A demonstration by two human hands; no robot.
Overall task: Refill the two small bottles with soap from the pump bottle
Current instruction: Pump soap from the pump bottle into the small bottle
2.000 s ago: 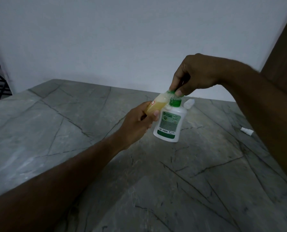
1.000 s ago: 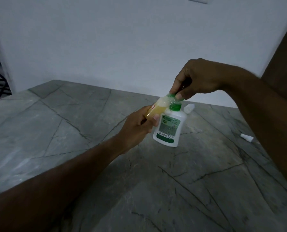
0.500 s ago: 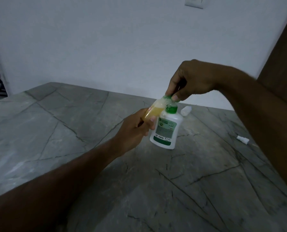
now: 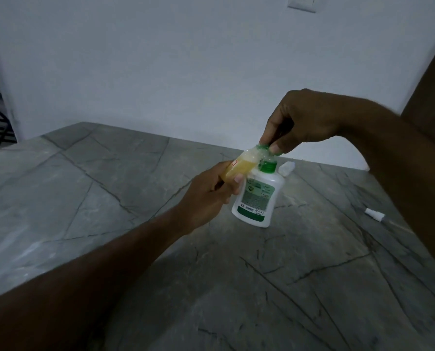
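Our left hand (image 4: 207, 196) grips a small clear bottle (image 4: 239, 165), tilted, with yellow-amber soap in its lower part and its upper part clear, mouth under the green pump head (image 4: 267, 149). Our right hand (image 4: 302, 120) pinches that head atop the white pump bottle (image 4: 255, 201), which stands on the grey stone table (image 4: 84, 198). Its green label's print is too small to read. A white bottle (image 4: 286, 168) lies at one o'clock, a white cap (image 4: 374, 214) at three. Bare tabletop spreads toward seven; its far edge meets the wall (image 4: 160, 59).
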